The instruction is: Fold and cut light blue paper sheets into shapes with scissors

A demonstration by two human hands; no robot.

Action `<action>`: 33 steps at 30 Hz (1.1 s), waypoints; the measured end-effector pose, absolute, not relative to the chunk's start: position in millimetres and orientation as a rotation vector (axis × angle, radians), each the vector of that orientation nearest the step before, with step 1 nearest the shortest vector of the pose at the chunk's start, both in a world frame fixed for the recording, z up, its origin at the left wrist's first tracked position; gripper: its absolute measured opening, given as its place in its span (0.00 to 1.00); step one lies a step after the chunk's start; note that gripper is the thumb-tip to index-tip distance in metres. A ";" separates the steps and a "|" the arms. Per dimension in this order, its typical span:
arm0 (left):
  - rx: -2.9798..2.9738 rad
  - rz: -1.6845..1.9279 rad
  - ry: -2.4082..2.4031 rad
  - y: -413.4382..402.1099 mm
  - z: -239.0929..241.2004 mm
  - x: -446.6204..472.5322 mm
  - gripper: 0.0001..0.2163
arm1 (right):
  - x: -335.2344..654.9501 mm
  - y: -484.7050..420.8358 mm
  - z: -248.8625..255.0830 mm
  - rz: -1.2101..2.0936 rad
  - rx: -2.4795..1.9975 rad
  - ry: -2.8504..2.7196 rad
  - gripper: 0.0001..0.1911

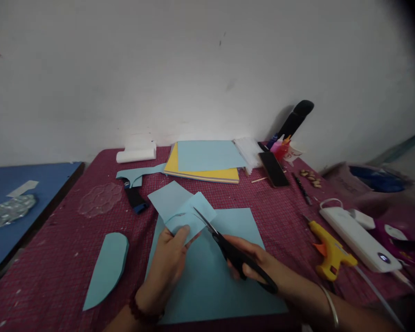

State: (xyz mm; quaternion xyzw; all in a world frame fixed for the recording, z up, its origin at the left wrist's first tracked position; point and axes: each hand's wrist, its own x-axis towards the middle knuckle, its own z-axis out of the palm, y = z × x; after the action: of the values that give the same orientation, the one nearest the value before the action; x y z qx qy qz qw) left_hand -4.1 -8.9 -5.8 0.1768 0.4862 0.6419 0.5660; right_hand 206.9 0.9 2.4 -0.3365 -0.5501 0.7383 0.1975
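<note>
Pinched in my left hand (172,252) is a light blue paper piece (192,214), partly cut, with a curved line or slit across it. My right hand (251,258) grips black-handled scissors (233,249), whose blades point up and left at the right part of that paper. Both hands are above a large light blue sheet (207,295) lying flat. To the left of my left hand lies a cut, folded blue paper shape (109,267) with one rounded edge. Whether the blades touch the paper, I cannot tell.
Yellow and blue paper sheets (207,157) lie stacked at the back, beside blue offcuts (138,174). On the right are a phone (274,169), a yellow glue gun (332,251), a white power strip (359,240) and a pen (301,188). A white roll (136,153) lies at back left.
</note>
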 end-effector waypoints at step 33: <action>0.470 1.481 1.113 -17.5 -12.7 -1.0 0.03 | 208.3 -5.4 0.4 2.025 -0.970 -1.632 0.40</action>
State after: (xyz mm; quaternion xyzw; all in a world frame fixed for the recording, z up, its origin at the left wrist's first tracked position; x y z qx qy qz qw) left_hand -1.0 -17.5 -12.7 0.2009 0.4755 0.6328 0.5772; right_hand 208.3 -5.4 0.4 -0.3437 -0.5781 0.7174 0.1817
